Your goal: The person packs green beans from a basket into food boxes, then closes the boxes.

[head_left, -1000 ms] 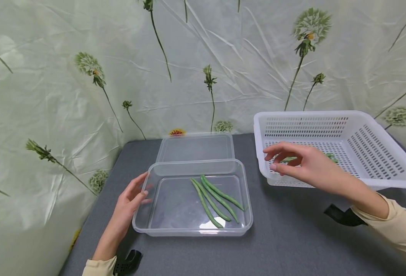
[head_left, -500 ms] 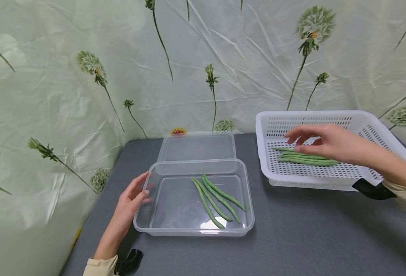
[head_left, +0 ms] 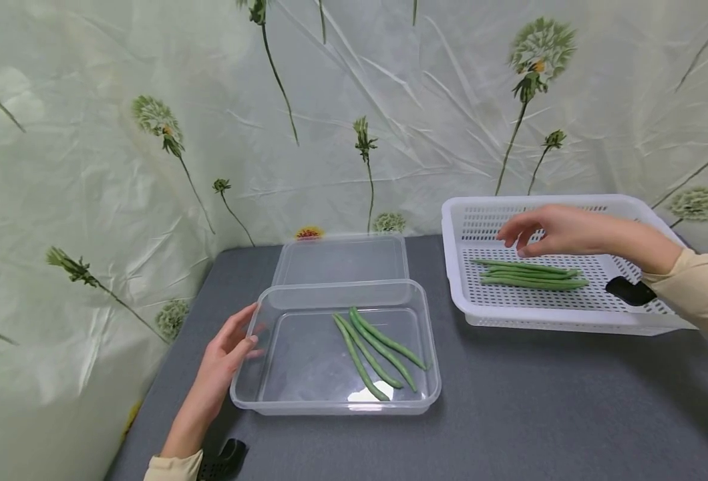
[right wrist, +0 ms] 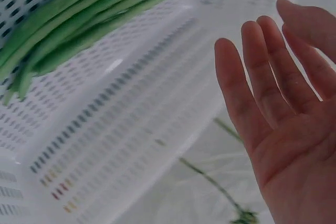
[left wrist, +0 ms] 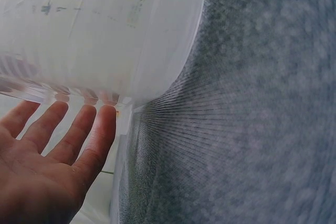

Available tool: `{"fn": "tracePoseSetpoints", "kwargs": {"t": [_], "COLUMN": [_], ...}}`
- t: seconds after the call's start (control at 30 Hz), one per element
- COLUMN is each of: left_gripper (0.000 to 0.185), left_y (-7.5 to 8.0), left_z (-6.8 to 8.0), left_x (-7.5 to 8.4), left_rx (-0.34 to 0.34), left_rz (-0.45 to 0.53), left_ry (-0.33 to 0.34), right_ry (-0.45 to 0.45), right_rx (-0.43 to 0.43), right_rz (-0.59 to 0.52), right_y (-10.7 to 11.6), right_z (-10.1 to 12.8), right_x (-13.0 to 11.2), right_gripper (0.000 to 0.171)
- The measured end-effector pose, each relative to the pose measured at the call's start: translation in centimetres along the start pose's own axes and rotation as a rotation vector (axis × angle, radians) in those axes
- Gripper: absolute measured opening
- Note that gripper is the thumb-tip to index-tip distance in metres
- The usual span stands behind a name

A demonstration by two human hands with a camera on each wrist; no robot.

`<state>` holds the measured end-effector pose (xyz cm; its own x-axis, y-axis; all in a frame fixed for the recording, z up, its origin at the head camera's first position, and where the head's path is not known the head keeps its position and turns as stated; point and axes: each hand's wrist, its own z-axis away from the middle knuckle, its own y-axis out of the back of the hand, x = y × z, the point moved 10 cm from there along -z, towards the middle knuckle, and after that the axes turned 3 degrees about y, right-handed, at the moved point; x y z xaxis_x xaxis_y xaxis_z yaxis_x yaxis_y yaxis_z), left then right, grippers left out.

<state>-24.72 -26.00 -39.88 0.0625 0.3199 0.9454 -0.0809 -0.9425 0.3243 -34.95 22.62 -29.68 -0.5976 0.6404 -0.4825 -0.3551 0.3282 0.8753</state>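
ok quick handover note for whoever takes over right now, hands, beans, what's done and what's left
Left hand: open, straight fingers against the left wall of the clear container.
Right hand: open and empty, over the white basket, above the beans, not touching them.
Done: three green beans lie in the clear container.
Left: a small bunch of beans lies in the basket. The clear lid lies behind the container, not fitted.

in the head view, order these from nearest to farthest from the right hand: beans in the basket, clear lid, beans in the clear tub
From the right hand:
1. Beans in the basket, just below the fingers.
2. Clear lid, further left, behind the tub.
3. Beans in the clear tub, left and nearer the camera; close to the lid's rank.
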Motion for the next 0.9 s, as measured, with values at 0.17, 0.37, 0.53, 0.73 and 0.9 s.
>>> {"fn": "tracePoseSetpoints", "kwargs": {"t": [0.17, 0.37, 0.53, 0.73, 0.9], "left_gripper": [0.052, 0.051, 0.051, 0.051, 0.051], "left_y": [0.1, 0.1, 0.1, 0.1, 0.0], "left_z": [0.0, -0.1, -0.1, 0.0, 0.0], "left_x": [-0.2, -0.4, -0.3, -0.3, -0.2], "left_rx": [-0.004, 0.004, 0.008, 0.009, 0.008], "left_rz": [0.013, 0.013, 0.013, 0.011, 0.009], "left_ry": [0.015, 0.046, 0.052, 0.053, 0.036], "right_ry": [-0.052, -0.104, -0.135, -0.198, -0.234], "right_rx": [-0.072, -0.073, -0.117, -0.204, -0.211], "right_rz": [-0.03, -0.059, -0.11, -0.216, -0.266], "right_y": [-1.4, -2.0, -2.9, -4.7, -5.4], "right_z": [-1.1, -1.6, -1.7, -1.7, -1.7], "right_x": [2.7, 4.9, 6.6, 9.0, 10.1], "right_gripper": [0.035, 0.034, 0.033, 0.035, 0.038]}}
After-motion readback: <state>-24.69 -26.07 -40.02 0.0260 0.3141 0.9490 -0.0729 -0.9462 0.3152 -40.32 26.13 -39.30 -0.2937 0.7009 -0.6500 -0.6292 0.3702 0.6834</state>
